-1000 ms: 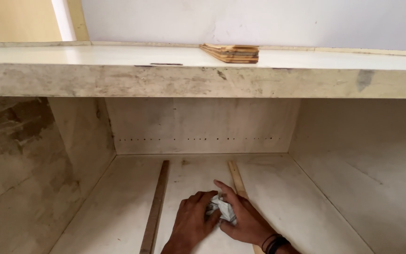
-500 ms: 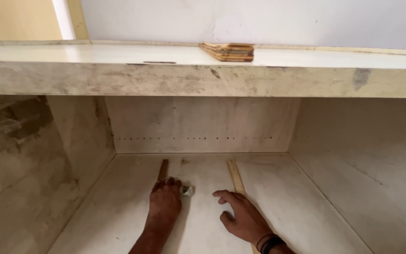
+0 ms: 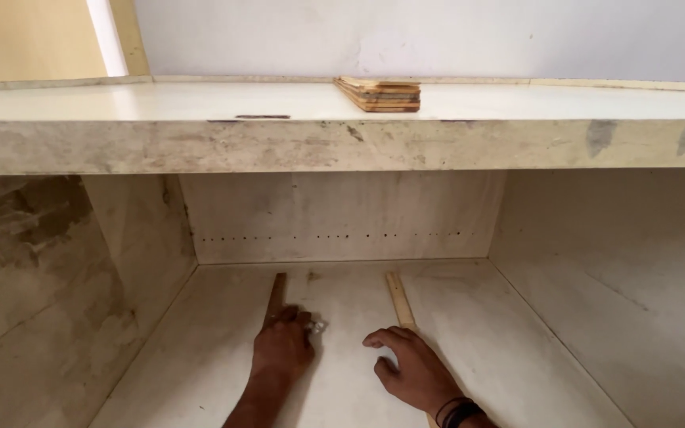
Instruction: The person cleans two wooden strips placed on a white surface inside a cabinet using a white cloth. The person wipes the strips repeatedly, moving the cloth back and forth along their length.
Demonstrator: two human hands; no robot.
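— Down on the cabinet floor [image 3: 200,372], what has my left hand [image 3: 281,349] got?

— Its fingers are curled shut over a small shiny crumpled thing [image 3: 316,325], pressed against the dark wooden strip [image 3: 277,292].

— And my right hand [image 3: 407,368]?

— It holds nothing; fingers bent loosely, spread on the floor, touching the pale wooden strip [image 3: 397,297].

— Above?

— On the shelf top [image 3: 160,103] I see a stack of thin boards [image 3: 379,93].

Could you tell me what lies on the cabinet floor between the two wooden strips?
In the head view, between dark strip and pale strip: a small shiny object by the left hand; otherwise bare.
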